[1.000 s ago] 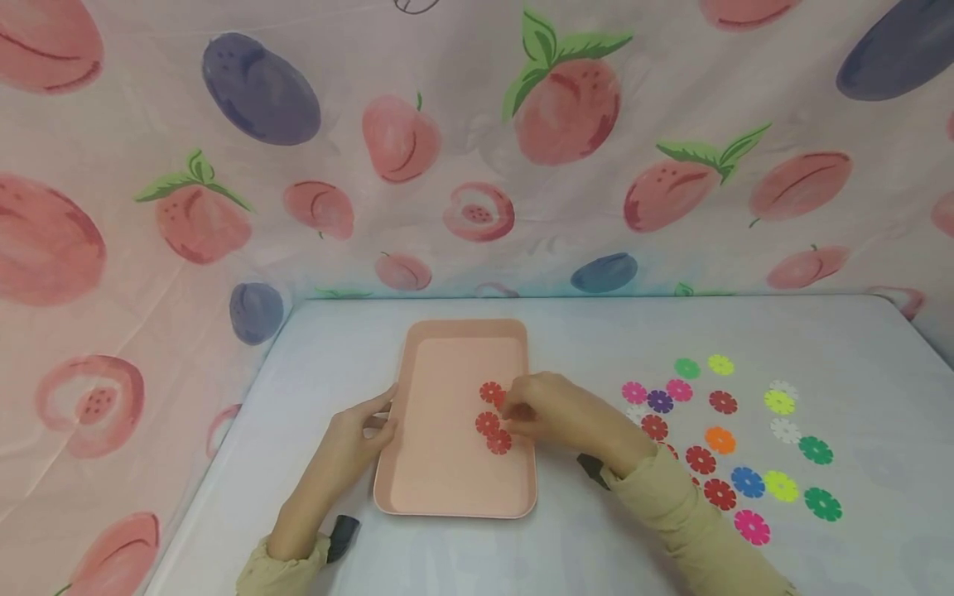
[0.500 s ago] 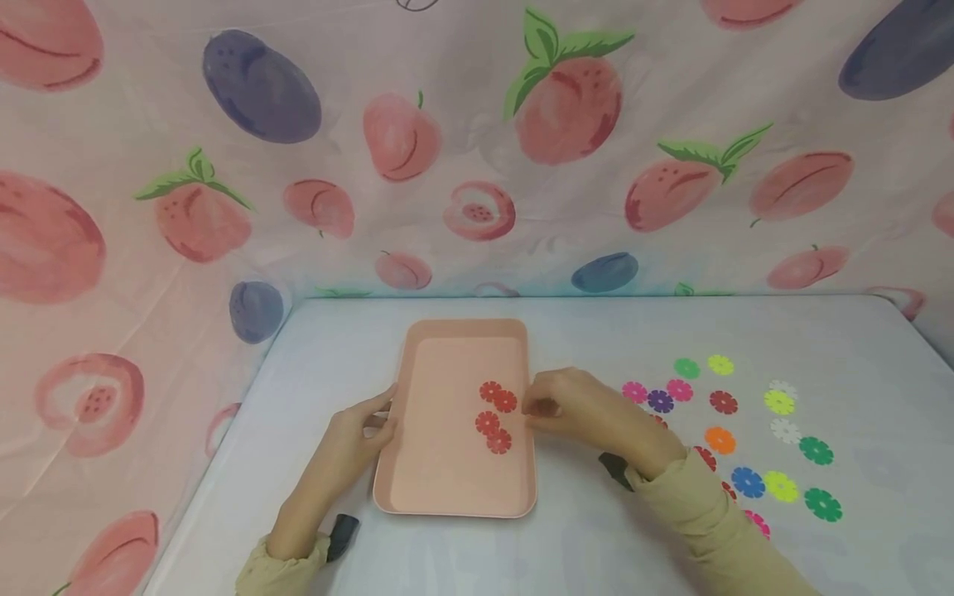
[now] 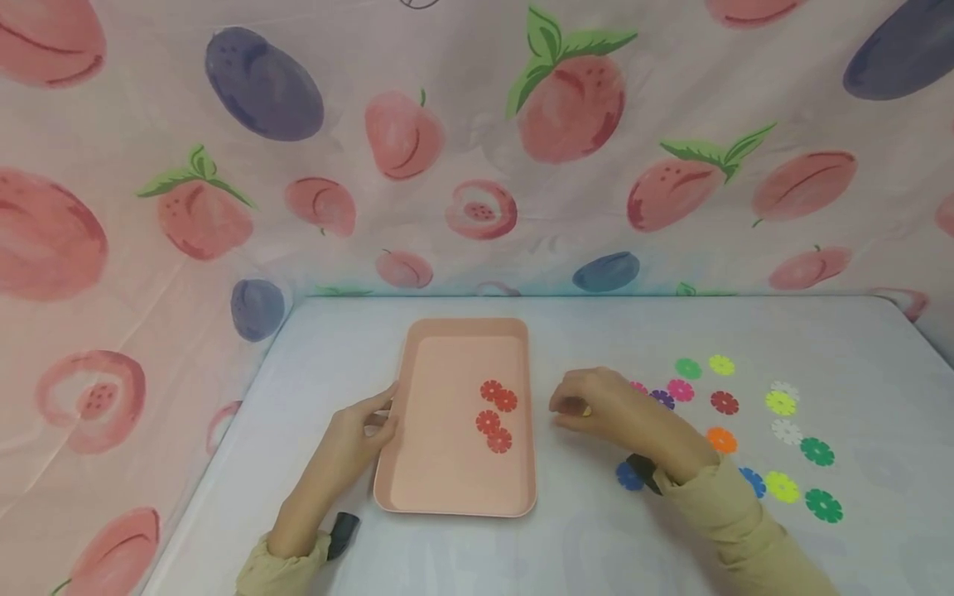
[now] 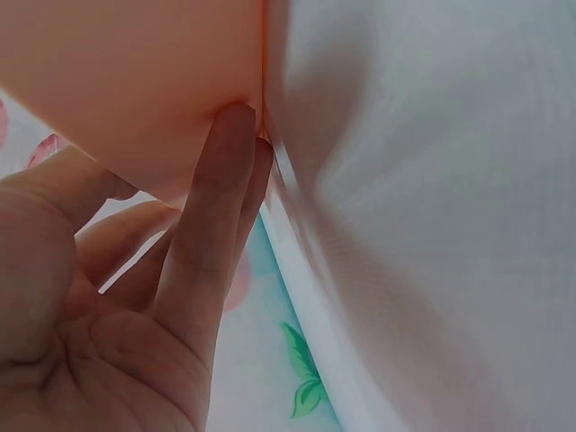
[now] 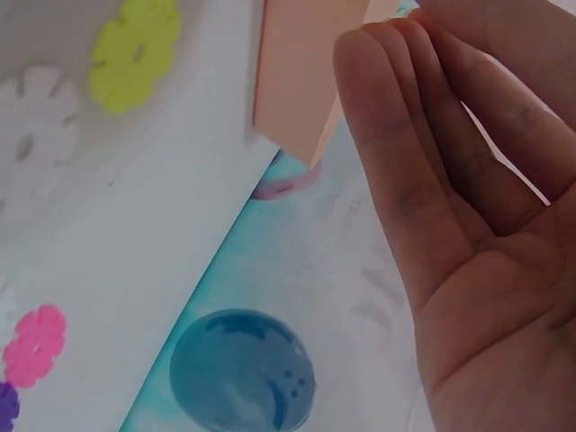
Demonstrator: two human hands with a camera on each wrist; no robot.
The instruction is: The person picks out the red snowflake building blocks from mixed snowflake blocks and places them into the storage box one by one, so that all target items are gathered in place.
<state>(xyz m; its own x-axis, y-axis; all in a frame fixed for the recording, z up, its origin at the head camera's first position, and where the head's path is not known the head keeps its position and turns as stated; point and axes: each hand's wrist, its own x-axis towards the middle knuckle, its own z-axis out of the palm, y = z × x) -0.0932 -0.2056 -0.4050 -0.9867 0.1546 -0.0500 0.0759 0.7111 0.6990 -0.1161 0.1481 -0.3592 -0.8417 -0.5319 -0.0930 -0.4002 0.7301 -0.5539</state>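
In the head view, my left hand (image 3: 344, 443) holds the left rim of a peach-coloured rectangular tray (image 3: 447, 488), thumb at the rim. The left wrist view shows its long fingers (image 4: 216, 180) against the tray's outer wall (image 4: 135, 63). Several red snowflake discs (image 3: 499, 439), notched and flat, lie in the tray's right half. Just right of the tray, my right hand (image 3: 619, 406) hovers with loosely bent fingers. A yellow snowflake disc (image 3: 586, 411) shows through the gap under its fingers. Nothing is seen between those fingers (image 5: 387, 126) in the right wrist view.
Several loose snowflake discs in mixed colours lie on the white table (image 3: 596, 546) at the right, among them an orange disc (image 3: 720, 439) and a green disc (image 3: 823, 506). A blue disc (image 3: 628, 476) lies by the right wrist. A fruit-print cloth (image 3: 477, 124) hangs behind.
My right hand has drawn back rightward from over the tray's red discs, uncovering one of them. It now covers some table discs. The left hand and tray have stayed put.
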